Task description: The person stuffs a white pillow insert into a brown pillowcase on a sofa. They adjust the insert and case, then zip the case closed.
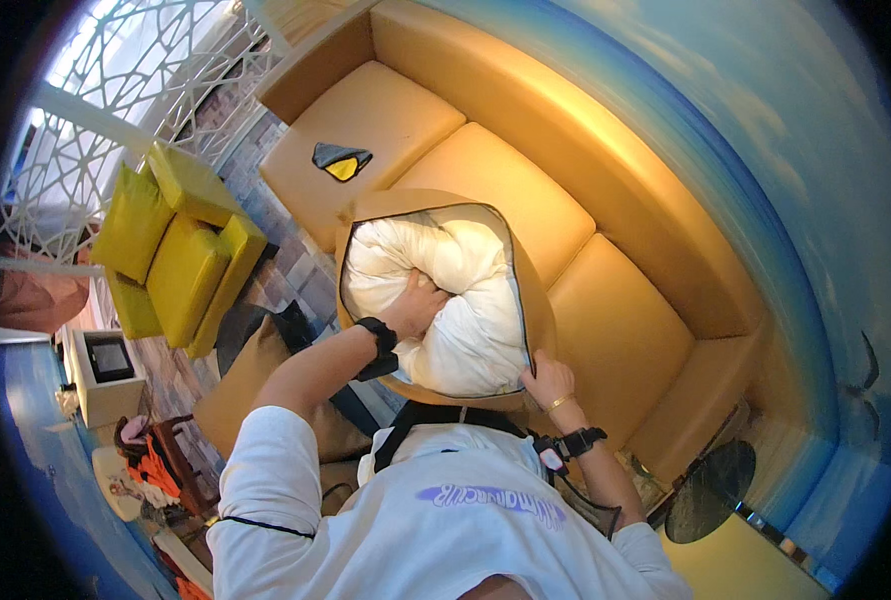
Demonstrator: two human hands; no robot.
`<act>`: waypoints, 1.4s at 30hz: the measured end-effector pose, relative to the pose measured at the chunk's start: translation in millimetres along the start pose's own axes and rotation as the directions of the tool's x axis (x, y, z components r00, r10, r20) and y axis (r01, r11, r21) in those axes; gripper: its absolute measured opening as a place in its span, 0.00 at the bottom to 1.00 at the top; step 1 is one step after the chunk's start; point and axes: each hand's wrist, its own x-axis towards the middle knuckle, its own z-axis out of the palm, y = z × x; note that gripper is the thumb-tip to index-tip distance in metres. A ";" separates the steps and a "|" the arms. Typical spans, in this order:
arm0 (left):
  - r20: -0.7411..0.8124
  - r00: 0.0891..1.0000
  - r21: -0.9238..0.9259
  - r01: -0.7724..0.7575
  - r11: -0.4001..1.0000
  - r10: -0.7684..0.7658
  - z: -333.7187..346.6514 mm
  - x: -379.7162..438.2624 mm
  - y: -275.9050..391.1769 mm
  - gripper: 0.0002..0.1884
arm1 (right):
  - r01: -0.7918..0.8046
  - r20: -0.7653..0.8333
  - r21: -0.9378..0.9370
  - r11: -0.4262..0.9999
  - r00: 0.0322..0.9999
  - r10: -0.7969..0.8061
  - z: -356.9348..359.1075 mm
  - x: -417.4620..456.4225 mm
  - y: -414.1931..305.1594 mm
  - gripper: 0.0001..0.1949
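Note:
A tan leather-like cover (539, 300) with a dark-edged, wide opening stands in front of me against the sofa. Bunched white padding (475, 330) fills it, gathered in folds around a hollow. My left hand (415, 306) reaches into that hollow, its fingertips partly hidden by the folds, so its grip cannot be made out. At the near right part of the opening, my right hand (550, 381) pinches the cover's edge between thumb and fingers.
Behind the cover runs a tan sofa (625, 300), with a grey and yellow cloth (342, 161) on its far left seat. A yellow-green armchair (182, 262) stands at left. Beside my left arm lies a brown cushion or cover (243, 397). A dark round tabletop (710, 491) is at lower right.

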 end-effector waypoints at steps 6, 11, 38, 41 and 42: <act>-0.005 1.000 -0.080 -0.020 0.997 0.020 14.3 -7.7 -5.7 0.39 | 0.107 -0.040 0.111 0.988 0.994 -0.103 -54.7 12.8 -85.9 0.18; -0.033 0.988 -0.153 -0.153 0.976 0.149 16.4 -0.3 -23.1 0.46 | 0.204 -0.152 0.032 0.978 0.968 -0.197 -10.5 40.9 -126.7 0.38; -0.446 0.895 -0.494 -0.237 0.837 -0.010 -75.1 18.7 -192.5 0.20 | 0.048 -0.082 -0.199 0.979 0.994 -0.066 -13.4 95.2 -252.0 0.56; -0.368 0.929 -0.466 -0.217 0.858 0.034 -73.2 52.2 -192.8 0.20 | 0.028 -0.039 -0.224 0.974 0.999 -0.038 -12.3 105.8 -246.6 0.58; -0.286 0.957 -0.467 -0.180 0.866 0.045 -82.9 58.1 -191.8 0.20 | 0.011 -0.008 -0.241 0.970 1.000 -0.014 -16.0 108.2 -246.4 0.58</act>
